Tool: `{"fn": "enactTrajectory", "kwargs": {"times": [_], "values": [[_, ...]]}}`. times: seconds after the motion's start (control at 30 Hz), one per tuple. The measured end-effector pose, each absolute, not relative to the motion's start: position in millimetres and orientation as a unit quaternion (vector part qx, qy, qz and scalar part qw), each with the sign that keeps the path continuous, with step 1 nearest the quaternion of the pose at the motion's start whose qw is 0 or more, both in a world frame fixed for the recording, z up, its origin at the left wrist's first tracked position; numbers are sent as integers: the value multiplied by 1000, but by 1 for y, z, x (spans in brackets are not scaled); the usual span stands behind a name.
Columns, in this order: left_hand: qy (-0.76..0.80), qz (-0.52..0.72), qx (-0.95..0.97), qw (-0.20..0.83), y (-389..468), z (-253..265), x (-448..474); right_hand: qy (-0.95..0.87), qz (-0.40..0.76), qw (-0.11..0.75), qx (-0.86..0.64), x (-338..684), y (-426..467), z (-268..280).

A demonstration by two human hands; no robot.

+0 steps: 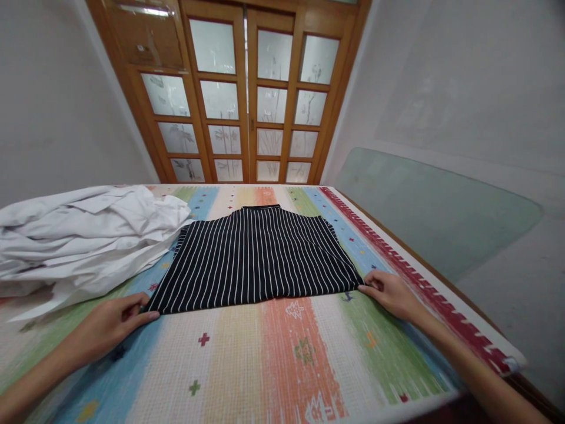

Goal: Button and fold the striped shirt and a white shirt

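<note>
Pinching striped garment [265,256]: L hand [112,327] & R hand [392,294] each clamped on a near corner. Prob. light, soft, floppy; best held by corners.

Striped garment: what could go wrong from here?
1. The left hand and right hand seem to pinch only the near corners of the garment, so one might slip free.
2. The white cloth lies right by the garment's far left corner, touching or nearly so; it could get dragged along.
3. The near edge dips unevenly around its middle, so an uneven pull might crease it.
</note>
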State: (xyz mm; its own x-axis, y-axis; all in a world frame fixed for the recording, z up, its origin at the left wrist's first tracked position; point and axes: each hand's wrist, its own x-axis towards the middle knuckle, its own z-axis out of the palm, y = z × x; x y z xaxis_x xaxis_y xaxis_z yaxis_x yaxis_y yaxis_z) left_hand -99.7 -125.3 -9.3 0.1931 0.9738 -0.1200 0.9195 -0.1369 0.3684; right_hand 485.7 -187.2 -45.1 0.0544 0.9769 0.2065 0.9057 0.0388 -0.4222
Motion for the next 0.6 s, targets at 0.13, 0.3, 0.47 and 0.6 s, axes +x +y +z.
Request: {"fn": "enactTrajectory", "kwargs": {"times": [0.13, 0.3, 0.47, 0.6], "values": [[613, 115, 765, 159, -124, -14, -109, -700, 63, 236, -671, 492, -188, -40], [619, 101, 761, 164, -125, -17, -108, -702, 105, 234, -664, 490, -187, -40], [636, 126, 737, 192, -127, -10, -98, -683, 113, 256, -674, 488, -183, -44], [626, 125, 747, 187, -127, -5, -92, -686, 118, 252, -672, 492, -184, -47]]}}
